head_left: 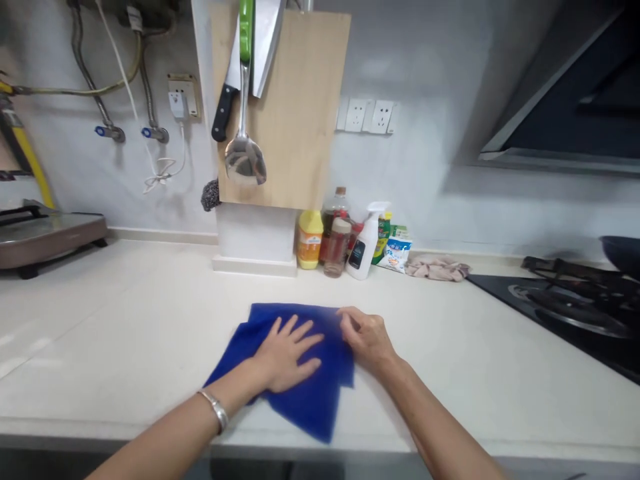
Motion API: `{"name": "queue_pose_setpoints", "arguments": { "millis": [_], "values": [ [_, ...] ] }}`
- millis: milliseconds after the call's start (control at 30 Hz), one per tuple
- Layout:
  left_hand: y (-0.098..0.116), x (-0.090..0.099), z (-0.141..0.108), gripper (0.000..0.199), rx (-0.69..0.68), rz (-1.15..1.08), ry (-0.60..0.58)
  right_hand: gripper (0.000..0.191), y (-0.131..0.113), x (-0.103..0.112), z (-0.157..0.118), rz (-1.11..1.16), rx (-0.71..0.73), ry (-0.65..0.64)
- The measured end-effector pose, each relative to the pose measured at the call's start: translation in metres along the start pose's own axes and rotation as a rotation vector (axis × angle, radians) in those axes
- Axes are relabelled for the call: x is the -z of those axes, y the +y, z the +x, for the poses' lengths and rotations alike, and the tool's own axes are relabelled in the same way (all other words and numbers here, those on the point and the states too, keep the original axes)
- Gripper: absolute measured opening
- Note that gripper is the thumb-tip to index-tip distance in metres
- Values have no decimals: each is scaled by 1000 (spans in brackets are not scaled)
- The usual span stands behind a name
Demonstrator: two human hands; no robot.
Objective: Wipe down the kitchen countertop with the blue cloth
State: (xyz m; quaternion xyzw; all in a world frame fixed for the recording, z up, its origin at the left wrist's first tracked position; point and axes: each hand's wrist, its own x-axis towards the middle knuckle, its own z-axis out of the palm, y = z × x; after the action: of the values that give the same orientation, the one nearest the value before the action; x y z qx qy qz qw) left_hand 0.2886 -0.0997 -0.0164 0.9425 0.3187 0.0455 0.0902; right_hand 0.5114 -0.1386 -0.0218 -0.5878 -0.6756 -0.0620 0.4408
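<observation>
A dark blue cloth [310,400] lies partly folded on the white countertop [125,320], with one corner reaching toward the front edge. My left hand [289,353] rests flat on the cloth, fingers spread. At the cloth's upper right corner, my right hand [367,337] is closed, pinching that corner between thumb and fingers. A silver bracelet [214,411] circles my left wrist.
Behind the cloth stand a yellow bottle [311,240], a white spray bottle [364,243] and a crumpled beige rag [437,267]. A gas stove [570,313] is at right, an electric pan [50,237] at left. A spatula [245,160] hangs before a wooden board [300,133].
</observation>
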Motion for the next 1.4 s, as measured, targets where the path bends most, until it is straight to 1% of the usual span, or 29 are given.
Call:
{"name": "queue_pose_setpoints", "arguments": {
  "millis": [67,133,267,300,367,433,467,533,600,700,800,833,933,1000,1033,1133,1200,1233,1300,1367,1400],
  "values": [
    [-25,9,-1,60,75,26,8,35,2,-1,0,-71,-4,19],
    [-55,17,-5,60,177,49,25,34,5,-3,-1,-158,4,10],
    [-124,32,-26,60,414,102,68,29,8,-5,0,-308,12,-101],
    [-141,35,-34,59,454,115,97,28,8,-5,0,-345,15,-136],
    [-169,41,-51,61,536,143,95,27,5,-5,2,-418,21,-198],
    [-187,46,-66,61,634,183,111,26,1,-5,3,-484,34,-230],
    [-192,48,-71,61,670,206,124,26,0,-6,4,-502,51,-235],
    [-194,49,-77,60,726,247,159,29,-4,-7,6,-500,117,-232],
    [-188,49,-78,60,752,267,185,41,-6,-9,8,-474,204,-223],
    [-169,45,-78,62,760,264,149,55,-11,-15,8,-448,284,-201],
    [-140,37,-77,64,721,279,122,55,-19,-25,5,-372,298,-174],
    [-128,34,-76,63,699,289,133,54,-22,-29,4,-332,297,-162],
    [-81,21,-69,63,639,309,114,46,-34,-39,2,-197,296,-115],
    [-44,10,-59,63,576,322,108,42,-40,-41,0,-116,317,-95],
    [-24,5,-54,63,546,321,88,41,-42,-40,-1,-80,334,-107],
    [31,-7,-39,65,454,304,49,35,-41,-34,-4,-18,350,-229],
    [57,-8,-35,66,375,242,-4,30,-36,-28,-8,-17,323,-320],
    [64,-6,-35,67,344,207,-32,29,-33,-26,-10,-17,312,-348],
    [65,3,-38,71,281,138,-92,30,-27,-23,-13,-13,306,-347],
    [51,14,-47,71,194,87,-134,34,-25,-22,-16,-14,319,-289],
    [41,18,-53,69,137,73,-131,36,-26,-22,-17,-16,333,-262]
  ]
}}
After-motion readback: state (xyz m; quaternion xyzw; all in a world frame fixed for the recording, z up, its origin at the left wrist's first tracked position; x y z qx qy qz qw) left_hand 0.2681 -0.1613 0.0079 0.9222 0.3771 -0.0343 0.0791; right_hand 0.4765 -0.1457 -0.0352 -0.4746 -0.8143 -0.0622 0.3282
